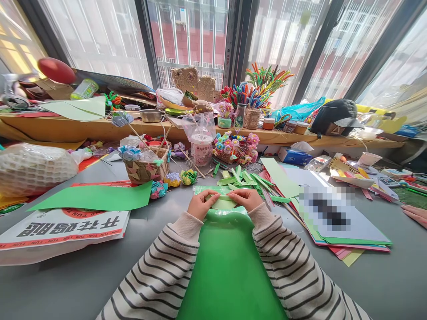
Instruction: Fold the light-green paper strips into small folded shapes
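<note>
My left hand and my right hand face each other at the middle of the table. Thumbs and fingertips of both pinch a small piece of pale green paper, which looks folded along its upper edge. Beneath them lies a shiny green sheet that runs toward me between my striped sleeves. Just beyond my right hand is a loose pile of folded green paper strips. A long green paper strip rests on a white printed bag to the left.
A woven basket with paper flowers stands left of a lidded plastic cup. Stacked coloured paper lies on the right, near another person's hand. Craft supplies crowd the wooden sill by the windows.
</note>
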Demonstrator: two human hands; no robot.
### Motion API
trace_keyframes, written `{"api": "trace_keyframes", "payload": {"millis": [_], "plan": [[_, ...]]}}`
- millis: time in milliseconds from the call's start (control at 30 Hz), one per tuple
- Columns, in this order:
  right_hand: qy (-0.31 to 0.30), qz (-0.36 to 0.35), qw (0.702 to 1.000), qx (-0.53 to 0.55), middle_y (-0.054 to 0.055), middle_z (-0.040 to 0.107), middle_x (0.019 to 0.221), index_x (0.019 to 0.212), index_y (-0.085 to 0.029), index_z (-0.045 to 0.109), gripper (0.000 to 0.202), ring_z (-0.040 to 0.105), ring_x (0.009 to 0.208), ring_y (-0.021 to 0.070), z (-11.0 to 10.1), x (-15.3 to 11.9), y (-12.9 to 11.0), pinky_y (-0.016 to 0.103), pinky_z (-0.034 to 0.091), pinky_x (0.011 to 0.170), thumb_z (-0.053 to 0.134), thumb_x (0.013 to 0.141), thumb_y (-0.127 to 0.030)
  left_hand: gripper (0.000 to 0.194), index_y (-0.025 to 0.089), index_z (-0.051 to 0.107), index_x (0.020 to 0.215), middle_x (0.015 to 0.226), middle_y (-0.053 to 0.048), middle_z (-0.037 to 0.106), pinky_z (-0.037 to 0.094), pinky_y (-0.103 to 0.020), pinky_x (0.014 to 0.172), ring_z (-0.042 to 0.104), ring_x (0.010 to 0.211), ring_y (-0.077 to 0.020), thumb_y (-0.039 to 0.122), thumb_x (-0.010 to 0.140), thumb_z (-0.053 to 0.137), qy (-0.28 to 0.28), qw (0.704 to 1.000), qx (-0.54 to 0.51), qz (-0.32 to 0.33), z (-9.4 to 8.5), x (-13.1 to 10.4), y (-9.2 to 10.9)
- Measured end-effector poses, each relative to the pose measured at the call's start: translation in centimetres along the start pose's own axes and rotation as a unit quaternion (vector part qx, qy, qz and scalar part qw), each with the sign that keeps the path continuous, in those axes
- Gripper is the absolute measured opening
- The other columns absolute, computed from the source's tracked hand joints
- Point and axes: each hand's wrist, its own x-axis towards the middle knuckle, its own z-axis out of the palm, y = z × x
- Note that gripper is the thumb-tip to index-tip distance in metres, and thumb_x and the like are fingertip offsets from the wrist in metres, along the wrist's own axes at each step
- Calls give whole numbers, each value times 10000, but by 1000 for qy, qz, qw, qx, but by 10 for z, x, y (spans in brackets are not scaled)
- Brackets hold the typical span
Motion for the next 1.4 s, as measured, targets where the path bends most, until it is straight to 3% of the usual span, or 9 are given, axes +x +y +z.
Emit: {"api": "trace_keyframes", "payload": {"millis": [233,500,767,933,1100,1400], "plan": [[27,20,997,74,0,591,564,675,-140,650,255,524,452,77,-5,3,-1,207,481,469,599,567,-366,293,123,573,710,633,-6,538,376,-193,478,455,538,-90,363,544,607,-1,997,-78,-20,-1,2,0],[-13,1,995,96,-3,604,554,706,-139,638,212,557,467,83,-9,1,-2,195,475,473,634,548,-280,277,135,580,708,617,6,530,392,-192,489,465,551,-91,346,535,626,10,992,-122,-31,-1,3,-2],[8,-3,995,98,-14,588,527,676,-128,628,211,530,415,67,-7,2,-1,198,469,455,647,526,-274,266,137,590,715,644,-5,547,396,-195,497,475,569,-96,342,548,618,6,993,-114,-19,-2,3,-3],[11,42,991,123,-12,580,541,643,-135,628,240,533,430,74,-3,1,-4,195,480,442,651,512,-335,265,137,598,720,657,-18,574,397,-204,506,494,583,-111,346,558,607,6,996,-86,3,-2,2,-2],[16,75,994,76,-8,561,456,583,-148,630,265,536,406,101,0,1,-2,219,488,441,634,511,-403,253,138,604,706,700,-36,604,400,-217,540,520,624,-132,349,567,597,-2,998,-56,20,0,2,0],[24,38,998,36,-10,575,506,624,-137,640,292,534,409,100,-1,1,1,241,478,465,633,504,-404,254,134,593,727,714,-37,590,396,-210,529,508,617,-121,341,581,586,-15,998,-52,6,-1,1,0]]}}
